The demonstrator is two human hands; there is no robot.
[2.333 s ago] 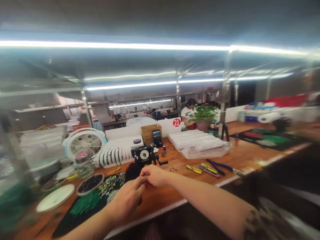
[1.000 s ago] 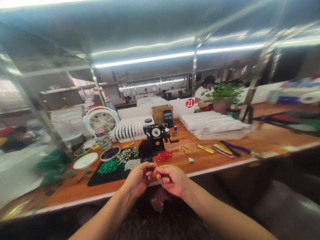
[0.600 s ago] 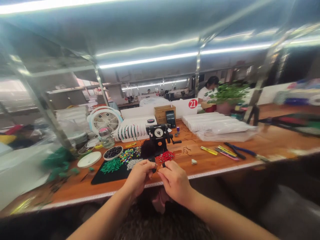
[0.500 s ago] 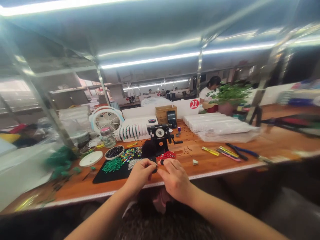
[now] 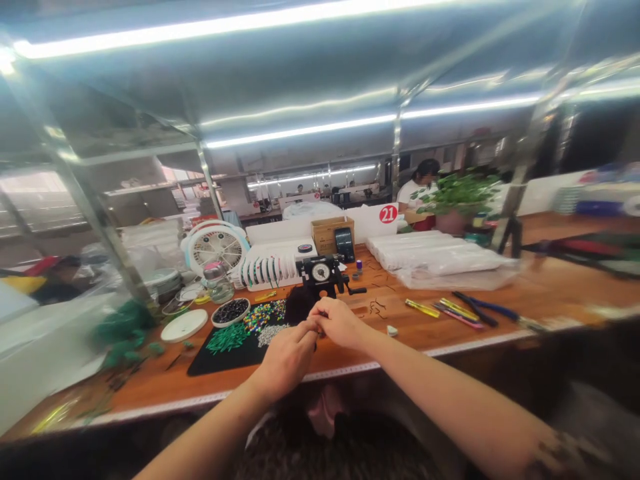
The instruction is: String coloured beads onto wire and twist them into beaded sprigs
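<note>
My left hand (image 5: 287, 357) and my right hand (image 5: 337, 321) meet over the wooden bench (image 5: 500, 313), fingertips pinched together on a small dark item I cannot make out. They hover just in front of a black hand-crank winder with a round dial (image 5: 323, 275). Beside them lies a black mat (image 5: 225, 357) with piles of green beads (image 5: 226, 337), mixed coloured beads (image 5: 260, 317) and white beads (image 5: 267, 333). A dish of dark beads (image 5: 231, 311) stands at the mat's far edge.
A white lid (image 5: 184, 325), a glass jar (image 5: 217, 281), a small fan (image 5: 215, 245) and a white rack of bangles (image 5: 267, 267) lie left and behind. Pliers and coloured tools (image 5: 457, 308) lie right, near plastic bags (image 5: 440, 260). A person sits beyond a potted plant (image 5: 460, 200).
My hands, first over the bench, drew back past its edge, then rose and reached forward over it again, hiding the red bead pile. The view tilted slightly.
</note>
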